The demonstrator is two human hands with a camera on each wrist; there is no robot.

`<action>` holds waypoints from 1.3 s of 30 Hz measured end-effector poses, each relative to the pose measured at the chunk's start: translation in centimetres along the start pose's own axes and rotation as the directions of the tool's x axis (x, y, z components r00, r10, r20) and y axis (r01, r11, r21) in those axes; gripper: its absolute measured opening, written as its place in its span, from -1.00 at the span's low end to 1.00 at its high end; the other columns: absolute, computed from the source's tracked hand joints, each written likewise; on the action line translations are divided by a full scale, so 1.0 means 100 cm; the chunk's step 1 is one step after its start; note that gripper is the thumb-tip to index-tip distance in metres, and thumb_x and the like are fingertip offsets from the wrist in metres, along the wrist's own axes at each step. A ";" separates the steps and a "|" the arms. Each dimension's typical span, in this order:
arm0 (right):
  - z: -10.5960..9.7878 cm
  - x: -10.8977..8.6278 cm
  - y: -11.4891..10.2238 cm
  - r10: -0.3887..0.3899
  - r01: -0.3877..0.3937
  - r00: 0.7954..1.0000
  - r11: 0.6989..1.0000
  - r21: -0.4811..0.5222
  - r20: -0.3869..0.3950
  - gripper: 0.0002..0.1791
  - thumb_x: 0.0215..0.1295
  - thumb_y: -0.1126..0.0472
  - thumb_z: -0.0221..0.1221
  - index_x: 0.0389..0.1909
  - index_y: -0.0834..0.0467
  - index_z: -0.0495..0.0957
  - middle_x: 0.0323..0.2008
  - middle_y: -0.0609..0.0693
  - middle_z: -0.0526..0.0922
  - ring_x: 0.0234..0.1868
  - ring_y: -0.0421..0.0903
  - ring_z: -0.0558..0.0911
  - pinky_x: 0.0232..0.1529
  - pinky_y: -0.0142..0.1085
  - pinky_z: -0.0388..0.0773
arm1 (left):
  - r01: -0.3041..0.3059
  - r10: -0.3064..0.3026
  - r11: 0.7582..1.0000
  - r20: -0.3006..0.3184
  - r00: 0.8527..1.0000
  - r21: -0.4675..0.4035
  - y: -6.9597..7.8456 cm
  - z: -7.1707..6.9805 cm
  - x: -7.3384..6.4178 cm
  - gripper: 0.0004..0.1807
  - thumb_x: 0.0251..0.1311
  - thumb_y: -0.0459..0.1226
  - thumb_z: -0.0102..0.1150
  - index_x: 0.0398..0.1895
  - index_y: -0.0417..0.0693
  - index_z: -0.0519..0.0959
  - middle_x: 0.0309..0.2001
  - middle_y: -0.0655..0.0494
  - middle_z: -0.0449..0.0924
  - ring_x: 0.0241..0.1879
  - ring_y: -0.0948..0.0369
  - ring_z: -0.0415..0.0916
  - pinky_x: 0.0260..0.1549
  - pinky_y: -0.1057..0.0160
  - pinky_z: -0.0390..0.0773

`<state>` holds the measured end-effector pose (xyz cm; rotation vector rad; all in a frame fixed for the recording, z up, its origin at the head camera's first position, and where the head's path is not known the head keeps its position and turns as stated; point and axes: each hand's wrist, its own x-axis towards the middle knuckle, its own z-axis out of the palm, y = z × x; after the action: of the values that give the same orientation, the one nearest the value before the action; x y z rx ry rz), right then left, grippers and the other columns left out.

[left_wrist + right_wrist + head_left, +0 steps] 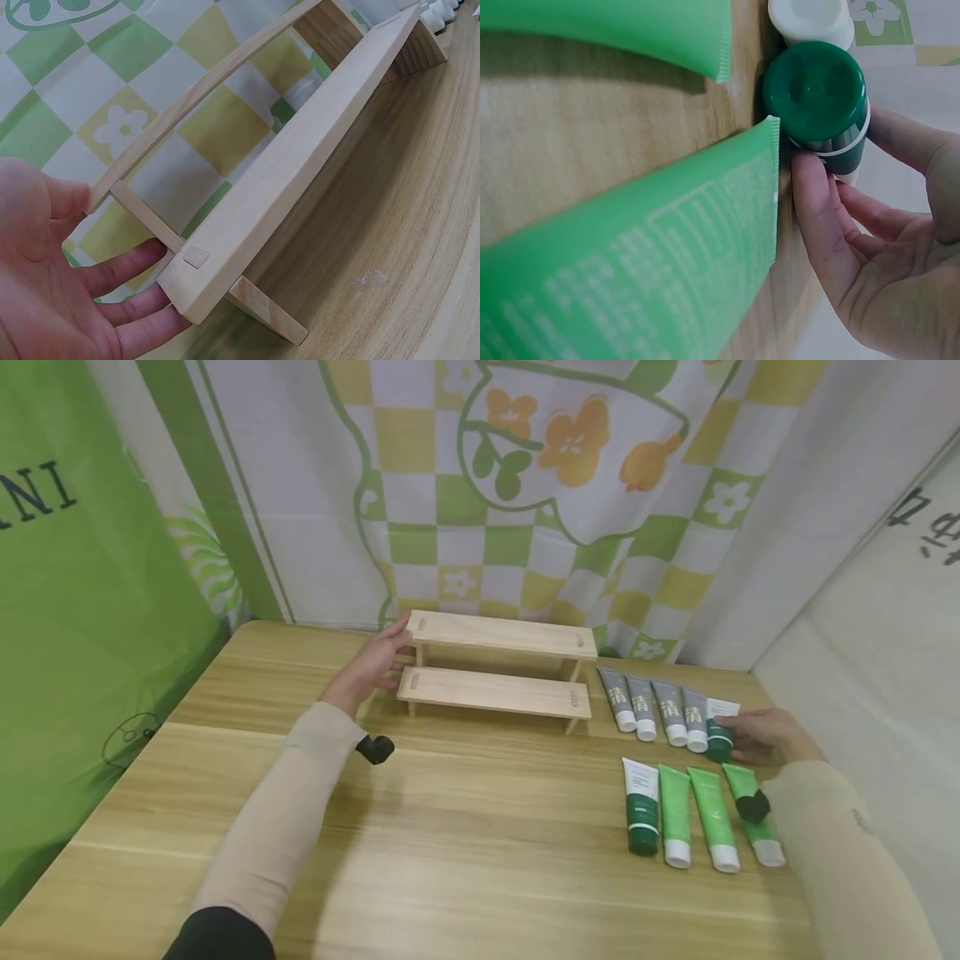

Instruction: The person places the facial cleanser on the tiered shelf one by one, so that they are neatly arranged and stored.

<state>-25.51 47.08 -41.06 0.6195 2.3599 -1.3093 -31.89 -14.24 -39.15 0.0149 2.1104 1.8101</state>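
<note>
At the back of the table stands a two-tier wooden rack point(495, 689). My left hand point(377, 658) holds its left end. In the left wrist view the thumb point(69, 196) is at the end of the upper board, and the fingers point(139, 304) reach the end of the lower board. On the right, my right hand point(767, 735) grips a white and dark-green squeeze tube point(720, 743) at the end of a row of grey tubes point(666, 712). Its dark-green cap point(815, 90) faces the right wrist camera, with thumb and fingers on opposite sides of the tube.
Nearer me, another white and dark-green tube point(642, 806) lies beside three light-green tubes point(712, 817); the right forearm passes over the rightmost one. A patterned curtain point(540, 552) hangs behind the wooden table point(450, 860). A white wall point(877, 610) stands at the right.
</note>
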 end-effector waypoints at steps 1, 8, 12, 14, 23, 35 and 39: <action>0.000 0.000 0.000 -0.002 0.002 1.000 1.000 0.004 0.000 -0.19 0.44 0.07 0.20 0.38 0.56 0.06 -0.31 0.00 0.52 -0.41 -0.21 0.61 -0.22 -0.28 0.69 | 0.001 -0.001 1.000 0.002 1.000 0.000 0.000 0.000 0.000 -0.41 0.60 0.03 -0.32 0.60 0.59 -0.14 0.48 -0.20 0.13 0.35 -0.23 0.15 0.24 -0.28 0.23; 0.003 -0.006 -0.002 -0.005 0.005 1.000 1.000 0.030 -0.005 -0.12 0.46 0.11 0.17 0.44 0.55 -0.10 -0.23 0.07 0.49 -0.40 -0.23 0.60 -0.21 -0.30 0.69 | 0.001 -0.001 1.000 -0.003 1.000 -0.012 0.001 0.001 0.000 -0.41 0.60 0.02 -0.31 0.60 0.57 -0.12 0.48 -0.21 0.14 0.35 -0.24 0.16 0.24 -0.29 0.24; 0.003 -0.008 -0.002 0.004 -0.003 1.000 1.000 0.020 -0.030 -0.22 0.47 0.09 0.17 0.35 0.59 0.06 -0.23 0.10 0.50 -0.41 -0.21 0.59 -0.23 -0.30 0.69 | -0.003 0.003 1.000 0.006 1.000 -0.006 0.002 0.001 -0.001 -0.40 0.61 0.01 -0.32 0.61 0.55 -0.15 0.49 -0.23 0.10 0.36 -0.27 0.13 0.26 -0.32 0.21; 0.003 -0.008 -0.001 0.005 -0.004 0.999 0.999 0.034 -0.032 -0.34 0.47 0.09 0.17 0.24 0.57 0.21 -0.29 0.05 0.53 -0.44 -0.20 0.61 -0.25 -0.29 0.69 | 0.008 -0.008 1.000 0.014 1.000 -0.011 0.006 0.002 -0.004 -0.40 0.62 -0.02 -0.34 0.61 0.52 -0.16 0.50 -0.25 0.07 0.38 -0.29 0.11 0.27 -0.33 0.19; 0.003 -0.009 0.001 -0.027 0.030 0.999 0.997 0.068 -0.038 -0.40 0.46 0.11 0.18 0.21 0.52 0.25 -0.44 -0.05 0.58 -0.46 -0.17 0.67 -0.27 -0.25 0.70 | 0.008 -0.008 1.000 0.006 1.000 -0.013 0.004 0.003 -0.002 -0.41 0.61 0.00 -0.34 0.60 0.57 -0.15 0.51 -0.24 0.07 0.38 -0.28 0.11 0.29 -0.33 0.17; 0.007 -0.021 -0.006 -0.097 0.105 0.993 0.984 0.147 -0.060 -0.06 0.39 0.10 0.27 0.49 0.48 -0.05 -0.48 -0.18 0.62 -0.41 -0.25 0.65 -0.21 -0.24 0.70 | 0.006 -0.007 1.000 -0.010 1.000 -0.020 0.005 0.004 -0.003 -0.41 0.62 -0.03 -0.33 0.61 0.51 -0.14 0.50 -0.25 0.07 0.39 -0.30 0.12 0.29 -0.33 0.19; 0.010 -0.027 -0.007 -0.131 0.142 0.988 0.978 0.155 -0.082 -0.08 0.40 0.09 0.27 0.48 0.48 -0.04 -0.47 -0.21 0.62 -0.41 -0.27 0.65 -0.24 -0.26 0.70 | -0.003 0.003 1.000 -0.014 1.000 -0.017 0.004 0.005 -0.002 -0.41 0.61 -0.02 -0.32 0.61 0.52 -0.13 0.51 -0.24 0.08 0.38 -0.30 0.12 0.27 -0.33 0.21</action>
<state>-23.53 45.42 -39.69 0.5671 2.4073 -1.5742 -31.65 -13.77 -38.72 0.0011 2.1054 1.8348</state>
